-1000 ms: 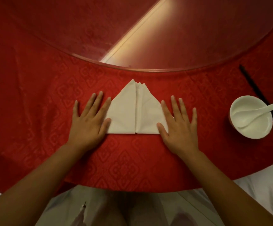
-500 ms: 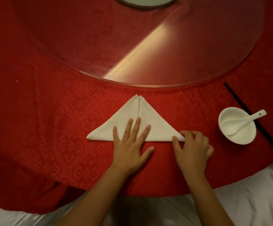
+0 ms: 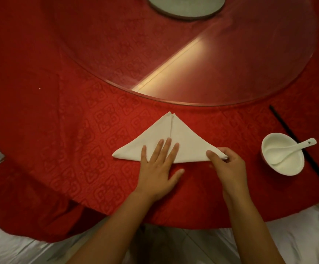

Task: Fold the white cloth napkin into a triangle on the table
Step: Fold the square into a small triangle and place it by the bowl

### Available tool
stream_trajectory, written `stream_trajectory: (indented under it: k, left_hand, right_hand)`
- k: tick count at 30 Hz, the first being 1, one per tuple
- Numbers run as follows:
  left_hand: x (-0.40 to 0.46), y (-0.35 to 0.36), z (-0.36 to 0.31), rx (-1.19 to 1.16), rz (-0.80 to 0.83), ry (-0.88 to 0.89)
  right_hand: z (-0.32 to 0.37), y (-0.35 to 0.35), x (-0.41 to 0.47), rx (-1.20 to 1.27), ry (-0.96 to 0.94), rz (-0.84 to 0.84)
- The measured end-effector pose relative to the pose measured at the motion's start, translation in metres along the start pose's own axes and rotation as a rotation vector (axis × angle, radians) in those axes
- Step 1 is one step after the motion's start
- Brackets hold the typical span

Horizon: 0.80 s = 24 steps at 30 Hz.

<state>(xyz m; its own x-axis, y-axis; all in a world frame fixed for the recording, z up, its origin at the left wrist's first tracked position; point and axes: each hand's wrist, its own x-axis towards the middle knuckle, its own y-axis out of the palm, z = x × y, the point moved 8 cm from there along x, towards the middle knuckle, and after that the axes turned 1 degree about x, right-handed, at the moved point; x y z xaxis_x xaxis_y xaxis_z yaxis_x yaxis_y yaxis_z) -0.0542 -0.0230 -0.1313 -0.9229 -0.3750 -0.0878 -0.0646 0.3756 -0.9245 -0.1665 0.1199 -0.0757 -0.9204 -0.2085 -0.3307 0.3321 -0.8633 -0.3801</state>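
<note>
The white cloth napkin [image 3: 183,139] lies on the red tablecloth [image 3: 78,130] as a wide flat triangle, its point away from me and a seam running down the middle. My left hand [image 3: 159,168] rests flat with spread fingers on the napkin's near edge, at the middle. At the napkin's right corner, my right hand [image 3: 226,164] pinches the tip between thumb and fingers and lifts it slightly. The left corner lies free on the cloth.
A white bowl [image 3: 282,159] holding a white spoon [image 3: 296,149] stands to the right, with black chopsticks [image 3: 299,147] behind it. A round glass turntable [image 3: 193,54] covers the table's middle, with a grey plate [image 3: 185,6] at the top. The table's near edge curves below my wrists.
The napkin's side flaps have been opened out into a wide triangle. My left hand moved from the left side to the middle, and my right hand took hold of the right corner.
</note>
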Motion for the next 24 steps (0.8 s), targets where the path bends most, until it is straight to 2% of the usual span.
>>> stream_trajectory:
  k: [2, 5, 7, 9, 14, 19, 24]
  left_hand:
    - [-0.006, -0.01, 0.01, -0.293, -0.069, -0.083]
    - [-0.015, -0.026, 0.025, -0.879, -0.127, -0.293]
    - [-0.018, -0.032, 0.035, -1.367, -0.118, -0.501]
    - [-0.016, -0.042, 0.042, -1.607, -0.066, -0.58]
    - [-0.019, -0.083, 0.056, -1.416, 0.032, -0.549]
    - [-0.023, -0.097, 0.08, -1.335, -0.084, -0.632]
    - [-0.023, -0.096, 0.105, -1.042, -0.129, -0.597]
  right_hand:
    - [0.016, 0.004, -0.009, 0.078, -0.064, -0.005]
    - [0.044, 0.021, -0.02, 0.143, -0.177, 0.015]
    - [0.06, 0.042, -0.028, 0.134, -0.236, 0.073]
    - [0.07, 0.064, -0.036, 0.098, -0.277, 0.126]
    - [0.08, 0.109, -0.052, -0.068, -0.381, 0.143]
    - [0.075, 0.133, -0.062, -0.201, -0.436, 0.218]
    - [0.063, 0.145, -0.071, -0.228, -0.471, 0.35]
